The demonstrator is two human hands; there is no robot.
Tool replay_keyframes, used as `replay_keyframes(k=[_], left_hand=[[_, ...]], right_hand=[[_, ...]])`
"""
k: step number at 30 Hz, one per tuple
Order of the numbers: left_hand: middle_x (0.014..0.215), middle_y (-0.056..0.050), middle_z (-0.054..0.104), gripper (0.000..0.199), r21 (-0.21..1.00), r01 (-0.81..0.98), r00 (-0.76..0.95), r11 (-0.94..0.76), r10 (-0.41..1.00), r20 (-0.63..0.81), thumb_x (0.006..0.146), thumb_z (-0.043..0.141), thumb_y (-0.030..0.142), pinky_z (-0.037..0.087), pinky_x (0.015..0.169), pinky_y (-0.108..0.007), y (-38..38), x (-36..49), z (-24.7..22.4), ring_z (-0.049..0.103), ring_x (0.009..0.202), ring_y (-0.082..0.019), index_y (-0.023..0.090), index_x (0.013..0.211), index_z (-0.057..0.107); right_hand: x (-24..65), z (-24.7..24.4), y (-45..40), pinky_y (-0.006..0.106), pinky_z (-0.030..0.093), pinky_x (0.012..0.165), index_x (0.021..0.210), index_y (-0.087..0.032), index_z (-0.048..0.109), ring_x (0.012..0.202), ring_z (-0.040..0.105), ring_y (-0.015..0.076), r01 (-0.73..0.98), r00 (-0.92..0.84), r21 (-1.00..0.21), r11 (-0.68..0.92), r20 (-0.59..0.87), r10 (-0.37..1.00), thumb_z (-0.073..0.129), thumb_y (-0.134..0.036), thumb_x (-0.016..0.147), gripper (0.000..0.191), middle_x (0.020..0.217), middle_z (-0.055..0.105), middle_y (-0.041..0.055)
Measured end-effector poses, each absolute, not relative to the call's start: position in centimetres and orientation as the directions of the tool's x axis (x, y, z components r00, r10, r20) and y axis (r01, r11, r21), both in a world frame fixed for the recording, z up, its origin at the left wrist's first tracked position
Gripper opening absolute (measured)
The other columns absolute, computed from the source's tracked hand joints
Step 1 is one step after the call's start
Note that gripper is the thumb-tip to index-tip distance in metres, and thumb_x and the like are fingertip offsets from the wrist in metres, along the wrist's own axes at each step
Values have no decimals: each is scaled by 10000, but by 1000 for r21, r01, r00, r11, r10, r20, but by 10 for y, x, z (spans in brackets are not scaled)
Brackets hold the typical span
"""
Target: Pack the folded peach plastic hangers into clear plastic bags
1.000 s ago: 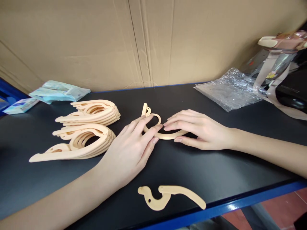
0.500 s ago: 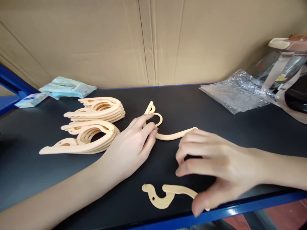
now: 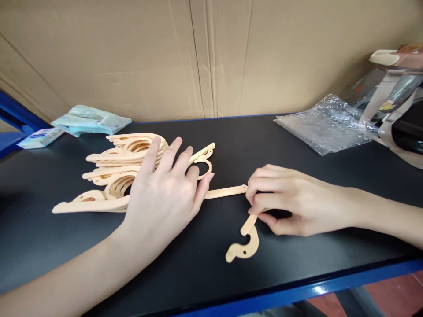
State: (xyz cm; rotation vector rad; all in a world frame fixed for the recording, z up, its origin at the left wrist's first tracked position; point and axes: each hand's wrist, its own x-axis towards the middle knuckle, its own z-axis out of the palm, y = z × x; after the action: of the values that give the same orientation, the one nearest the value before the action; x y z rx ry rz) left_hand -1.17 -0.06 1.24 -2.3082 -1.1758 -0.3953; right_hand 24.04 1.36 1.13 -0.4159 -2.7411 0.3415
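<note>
My left hand (image 3: 165, 185) has its fingers spread, over the right side of two stacks of beige plastic hanger-shaped pieces (image 3: 109, 204). Partly behind its thumb lies a beige hanger (image 3: 228, 191) with a ring and a long arm reaching right. My right hand (image 3: 291, 200) pinches a curved beige hook piece (image 3: 253, 244) near the end of that arm. The hook part hangs toward the front of the black table, its tip to the left. My right fingertips hide the rest of this piece.
Blue-white soft packets (image 3: 89, 121) lie at the back left. A clear plastic bag (image 3: 325, 125) and a strapped transparent bottle (image 3: 373, 92) are at the back right. Cardboard (image 3: 132, 57) stands behind the black table (image 3: 198, 273), which has a blue front edge.
My left hand has moved left, its fingers spreading over the stacks. The long-armed hanger has shifted left. My right hand has closed on the hook piece, which is turned and raised toward the hanger's arm.
</note>
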Motion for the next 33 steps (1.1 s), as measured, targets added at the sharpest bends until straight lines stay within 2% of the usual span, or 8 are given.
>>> replay_keyframes(k=[3, 8, 11, 15, 19, 24, 29, 33], left_hand=[[1245, -257, 654, 361, -298, 750, 658, -590, 619, 430, 980, 454, 256, 362, 1073, -695, -1, -9, 11, 522, 1278, -462, 23, 1050, 721], [1333, -201, 625, 376, -343, 566, 817, -750, 452, 359, 990, 472, 208, 433, 1089, -521, -1, -3, 1, 548, 1277, -362, 9, 1273, 618], [1278, -182, 660, 344, -346, 518, 846, -782, 410, 340, 999, 439, 154, 469, 1047, -472, -2, -3, -2, 572, 1241, -334, 9, 1249, 626], [1250, -148, 662, 334, -253, 506, 850, -825, 428, 307, 989, 427, 99, 502, 1000, -434, -4, -6, -2, 595, 1180, -294, 40, 1270, 597], [1204, -136, 663, 331, -153, 479, 859, -864, 426, 284, 974, 444, 74, 529, 955, -393, -3, -6, -2, 620, 1098, -261, 49, 1282, 561], [1042, -100, 679, 293, -104, 501, 840, -859, 454, 296, 978, 407, 70, 563, 823, -356, -2, -4, -2, 650, 939, -230, 90, 1199, 598], [980, -80, 650, 290, -2, 534, 792, -846, 499, 353, 956, 438, 74, 538, 764, -343, -3, -2, -3, 621, 880, -219, 77, 1204, 588], [927, -54, 599, 230, 189, 579, 731, -793, 608, 312, 916, 439, 76, 500, 719, -334, -3, -1, -2, 573, 815, -197, 132, 1021, 635]], right_hand=[[246, 14, 21, 301, 368, 719, 772, -166, 606, 754, 501, 158, 309, -894, -247, 919, 255, 369, 544, -83, 840, 124, 770, 584, 26], [249, 18, 21, 297, 351, 667, 754, -176, 575, 691, 463, 157, 328, -885, -151, 933, 295, 359, 491, -102, 877, 166, 728, 572, 30], [245, 17, 17, 297, 368, 680, 811, -161, 613, 714, 499, 158, 293, -891, -128, 947, 324, 319, 515, -192, 950, 173, 775, 610, 46], [242, 12, 14, 291, 397, 707, 943, -140, 656, 773, 540, 161, 262, -900, -152, 953, 317, 298, 596, -402, 951, 269, 865, 640, 62], [240, 8, 12, 274, 405, 721, 1021, -144, 667, 789, 541, 145, 236, -906, -202, 951, 307, 290, 613, -357, 947, 232, 915, 647, 49], [234, 6, 6, 270, 393, 691, 1023, -155, 656, 761, 519, 136, 227, -908, -222, 948, 303, 288, 639, -473, 906, 339, 864, 609, 24], [231, 6, 2, 258, 388, 678, 801, -172, 589, 725, 489, 122, 219, -902, -261, 940, 313, 297, 602, -257, 943, 166, 820, 600, 17], [232, 9, 5, 243, 411, 677, 755, -186, 537, 735, 507, 114, 208, -878, -454, 866, 304, 370, 618, -129, 852, 138, 817, 610, 16]])
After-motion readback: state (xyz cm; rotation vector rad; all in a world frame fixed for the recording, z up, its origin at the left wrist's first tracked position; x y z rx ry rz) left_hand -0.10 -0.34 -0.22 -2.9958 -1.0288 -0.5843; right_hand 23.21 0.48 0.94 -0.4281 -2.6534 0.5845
